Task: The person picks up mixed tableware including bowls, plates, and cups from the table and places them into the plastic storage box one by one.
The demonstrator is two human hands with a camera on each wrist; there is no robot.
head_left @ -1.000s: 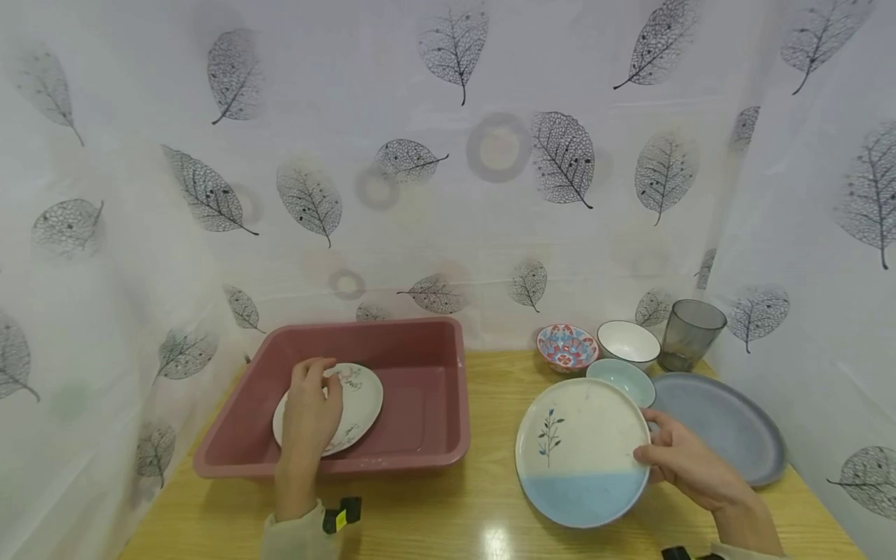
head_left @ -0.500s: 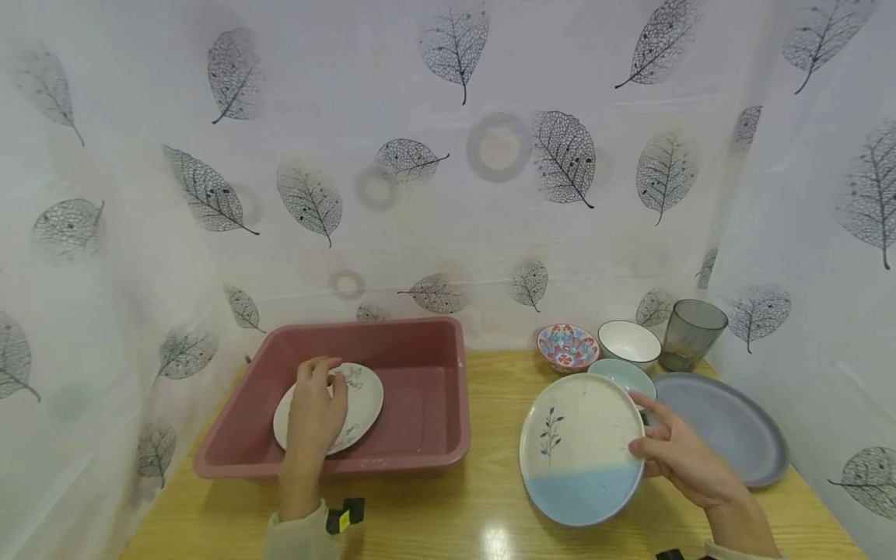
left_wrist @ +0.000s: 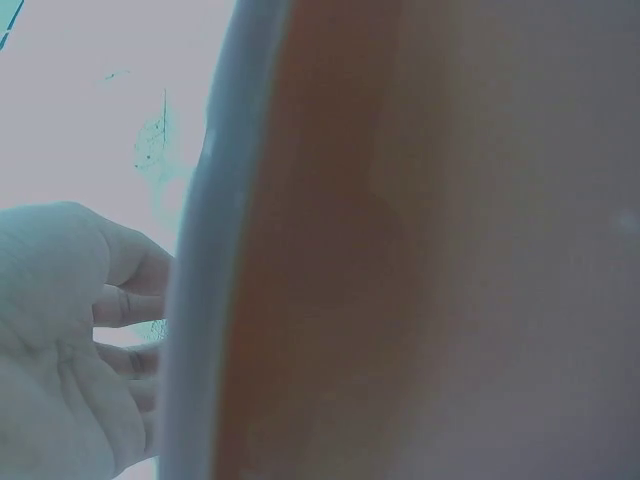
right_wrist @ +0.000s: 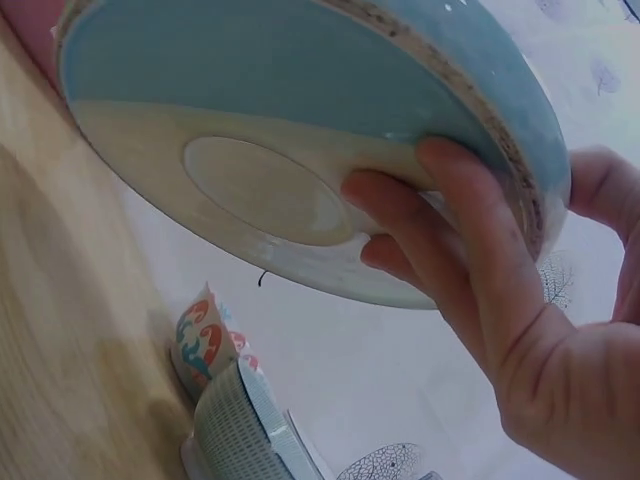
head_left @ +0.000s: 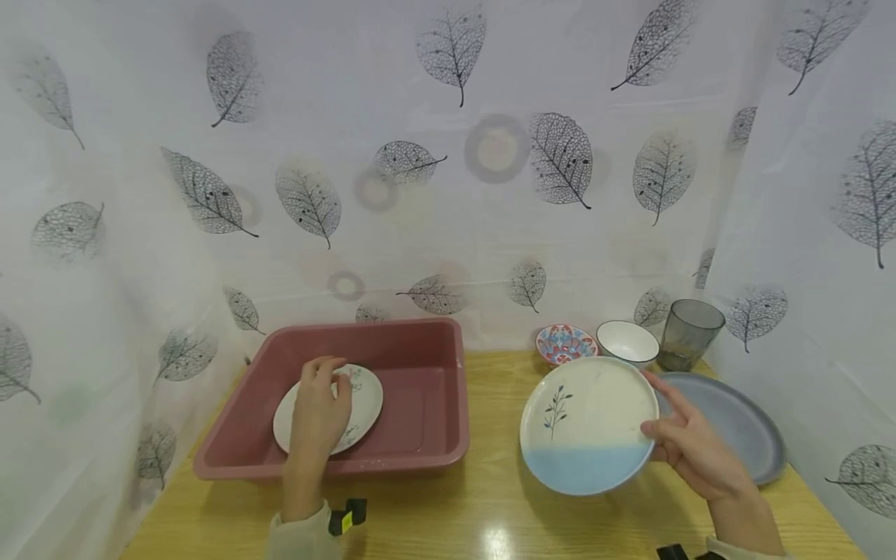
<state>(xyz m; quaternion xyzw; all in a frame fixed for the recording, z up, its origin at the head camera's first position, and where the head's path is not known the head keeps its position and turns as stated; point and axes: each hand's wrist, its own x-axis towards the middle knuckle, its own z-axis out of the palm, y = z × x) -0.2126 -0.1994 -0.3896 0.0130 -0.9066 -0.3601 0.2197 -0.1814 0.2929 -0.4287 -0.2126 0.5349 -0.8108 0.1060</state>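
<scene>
A round cream plate (head_left: 595,412) with a blue lower band and a plant drawing is held up by my right hand (head_left: 696,451). The thumb lies on its face, and the right wrist view shows fingers (right_wrist: 470,220) beneath its cream and blue underside. My left hand (head_left: 320,412) is over a white patterned plate (head_left: 365,404) inside the dusky-pink basin (head_left: 462,404), its fingers loosely bent. I cannot tell whether it touches that plate. In the left wrist view the blurred basin wall (left_wrist: 205,250) hides part of the left fingers.
Behind the held plate stand a red and blue patterned bowl (head_left: 563,342), a white bowl (head_left: 628,342) and a grey glass (head_left: 691,334). A pale green bowl (right_wrist: 240,430) shows in the right wrist view. A grey oval platter (head_left: 742,428) lies right. Leaf-print curtains (head_left: 448,233) surround the table.
My right hand has raised the cream and blue plate, which has tilted and now covers the pale green bowl in the head view. The left hand has shifted slightly right over the basin.
</scene>
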